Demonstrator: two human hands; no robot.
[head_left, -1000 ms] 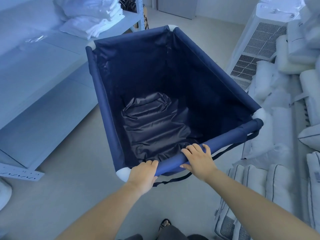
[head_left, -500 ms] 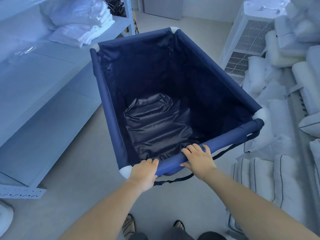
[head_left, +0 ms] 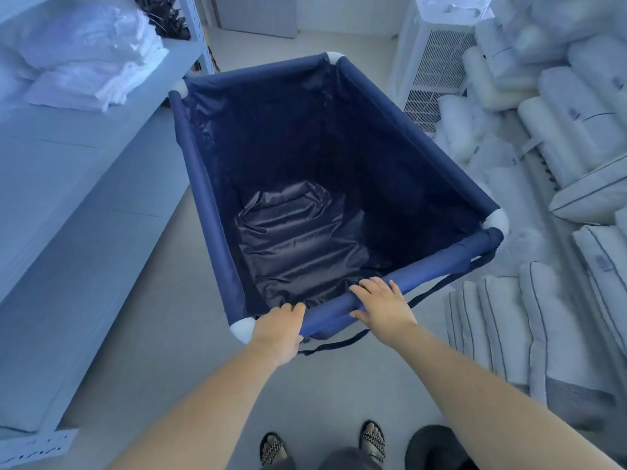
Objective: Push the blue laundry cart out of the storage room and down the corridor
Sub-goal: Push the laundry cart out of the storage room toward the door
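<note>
The blue laundry cart (head_left: 203, 184) fills the middle of the view, a deep navy fabric bin on a padded frame with white corner joints. Only crumpled dark lining lies at its bottom. My left hand (head_left: 278, 329) grips the near rail beside the white near-left corner. My right hand (head_left: 381, 308) lies over the same rail further right, fingers curled over its top. The cart's wheels are hidden beneath it. A dark strap hangs below the near rail.
A pale shelving unit (head_left: 84, 184) with folded white linen (head_left: 84, 59) runs along the left. Stacked white pillows (head_left: 556, 137) and a white grilled appliance (head_left: 437, 62) crowd the right. Bare floor (head_left: 258, 45) leads ahead toward a wall panel.
The cart and I have moved forward between shelf and pillows; the shelf's linen and the appliance are nearer. My sandalled feet have come into view. Both hands keep their grip.
</note>
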